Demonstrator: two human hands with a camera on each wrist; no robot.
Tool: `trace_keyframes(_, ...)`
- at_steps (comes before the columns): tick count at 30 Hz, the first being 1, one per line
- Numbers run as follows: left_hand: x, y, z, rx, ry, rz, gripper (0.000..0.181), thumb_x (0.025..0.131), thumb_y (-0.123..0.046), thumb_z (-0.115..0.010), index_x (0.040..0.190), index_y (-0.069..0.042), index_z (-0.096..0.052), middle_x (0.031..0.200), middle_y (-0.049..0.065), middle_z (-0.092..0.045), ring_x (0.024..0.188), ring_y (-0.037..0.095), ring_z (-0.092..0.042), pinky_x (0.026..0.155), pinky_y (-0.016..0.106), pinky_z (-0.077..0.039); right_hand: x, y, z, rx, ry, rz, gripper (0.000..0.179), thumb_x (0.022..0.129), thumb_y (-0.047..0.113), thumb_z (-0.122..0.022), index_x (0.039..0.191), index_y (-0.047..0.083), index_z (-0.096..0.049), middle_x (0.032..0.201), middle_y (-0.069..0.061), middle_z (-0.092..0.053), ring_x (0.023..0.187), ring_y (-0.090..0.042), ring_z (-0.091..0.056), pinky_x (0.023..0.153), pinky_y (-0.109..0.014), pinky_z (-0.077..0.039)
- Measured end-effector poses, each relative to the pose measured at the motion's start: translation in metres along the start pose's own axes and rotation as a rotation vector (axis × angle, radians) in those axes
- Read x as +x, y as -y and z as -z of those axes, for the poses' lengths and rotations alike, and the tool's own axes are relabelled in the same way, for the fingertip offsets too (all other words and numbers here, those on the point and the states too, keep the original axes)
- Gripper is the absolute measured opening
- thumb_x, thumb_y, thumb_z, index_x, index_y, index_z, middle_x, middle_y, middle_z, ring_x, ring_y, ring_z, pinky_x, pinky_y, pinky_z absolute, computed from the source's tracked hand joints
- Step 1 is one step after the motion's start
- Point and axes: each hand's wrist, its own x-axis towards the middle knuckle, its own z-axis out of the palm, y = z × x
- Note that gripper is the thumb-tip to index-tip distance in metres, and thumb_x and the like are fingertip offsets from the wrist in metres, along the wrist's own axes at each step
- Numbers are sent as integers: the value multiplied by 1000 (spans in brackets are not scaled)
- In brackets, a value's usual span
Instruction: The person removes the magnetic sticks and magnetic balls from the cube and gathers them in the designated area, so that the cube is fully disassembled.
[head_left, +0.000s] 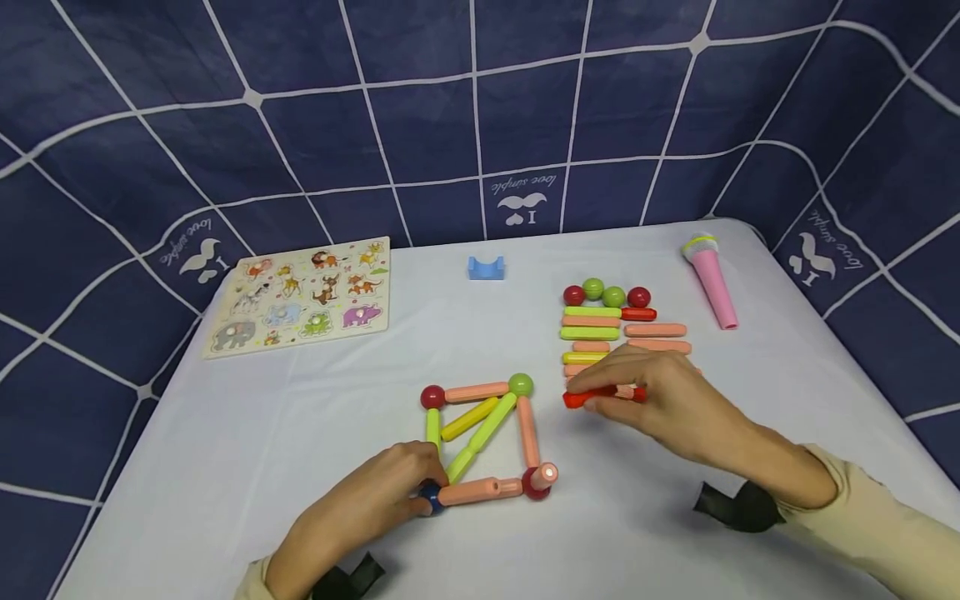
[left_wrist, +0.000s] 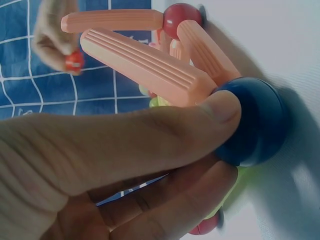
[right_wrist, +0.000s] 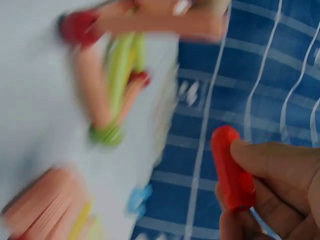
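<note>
My left hand (head_left: 390, 485) pinches a blue ball (left_wrist: 262, 125) at the near left corner of a frame of rods and balls. From that ball an upright salmon rod (left_wrist: 145, 65) rises, and another runs to a red ball (head_left: 533, 486) with its own upright rod (head_left: 545, 476). The far corners are a red ball (head_left: 432, 397) and a green ball (head_left: 521, 385); a light green rod (head_left: 480, 442) crosses diagonally beside a yellow rod (head_left: 470, 419). My right hand (head_left: 667, 400) pinches a short red rod (right_wrist: 231, 170) above the table, near the loose rods.
Loose rods (head_left: 590, 332) lie in rows at the right, with several red and green balls (head_left: 613, 297) behind them. A pink toy microphone (head_left: 716, 287) is at the far right. An animal puzzle board (head_left: 300, 300) lies far left, and a blue cradle-shaped block (head_left: 486, 269) sits at the back.
</note>
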Motion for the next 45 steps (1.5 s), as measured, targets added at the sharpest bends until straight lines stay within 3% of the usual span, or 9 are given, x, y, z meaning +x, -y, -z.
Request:
trace_keyframes(5,0,0,0,1,2,10,23,70,1,-85,89,-9,-77,87,-11,-62,81,4,-57,76,29,-54,2,-56,13,-17,-27,-117,26,85,9,-78,109,19,-77,108,1,-72,107,-21,-63,73,-26,-54)
trace_keyframes(12,0,1,-1,4,2,0,22,71,0,-85,89,-8,-77,87,-10,-62,81,4,-56,75,28,-54,9,-129,37,-79,-94,-252,24,89,16,-75,112,10,-75,102,-6,-74,104,-30,-66,74,-11,-46)
trace_keyframes(18,1,1,-1,-3,4,0,22,71,0,-85,90,-8,-77,86,-10,-62,80,3,-56,75,26,-53,21,-172,51,-107,-131,-361,25,90,11,-71,114,3,-73,102,-13,-73,88,-21,-65,59,-20,-45)
trace_keyframes(22,1,1,-1,-2,8,2,23,71,0,-85,90,-9,-77,86,-11,-61,80,2,-55,74,26,-53,26,-189,52,-150,-126,-387,24,90,11,-72,113,2,-74,106,-17,-72,93,-24,-64,62,-18,-45)
trace_keyframes(32,1,1,0,-4,17,18,22,72,-1,-85,91,-9,-77,85,-10,-62,79,3,-54,75,25,-53,32,-203,47,-165,-89,-396,26,90,5,-68,116,0,-71,109,-21,-70,98,-33,-62,69,-22,-45)
trace_keyframes(36,1,2,0,0,14,7,22,72,-2,-85,91,-8,-77,85,-10,-61,79,3,-54,74,24,-53,31,-201,46,-164,-76,-404,30,91,4,-66,120,0,-69,114,-23,-67,107,-40,-60,83,-41,-51)
trace_keyframes(39,1,2,0,9,13,3,22,72,-2,-86,91,-8,-77,85,-9,-61,79,3,-54,74,25,-53,29,-193,47,-166,-118,-403,31,92,5,-65,121,-1,-68,116,-26,-66,112,-45,-56,89,-57,-46)
trace_keyframes(41,1,2,0,11,15,6,23,72,-3,-86,92,-8,-77,85,-9,-61,80,3,-54,75,25,-53,28,-183,46,-178,-180,-371,29,92,6,-65,120,0,-68,114,-25,-66,107,-43,-58,85,-54,-47)
trace_keyframes(45,1,2,1,14,14,7,24,72,-2,-86,93,-8,-76,84,-10,-59,80,3,-54,75,26,-53,30,-148,35,-195,-285,-238,25,92,5,-66,116,2,-71,105,-21,-70,69,-30,-58,55,-29,-43)
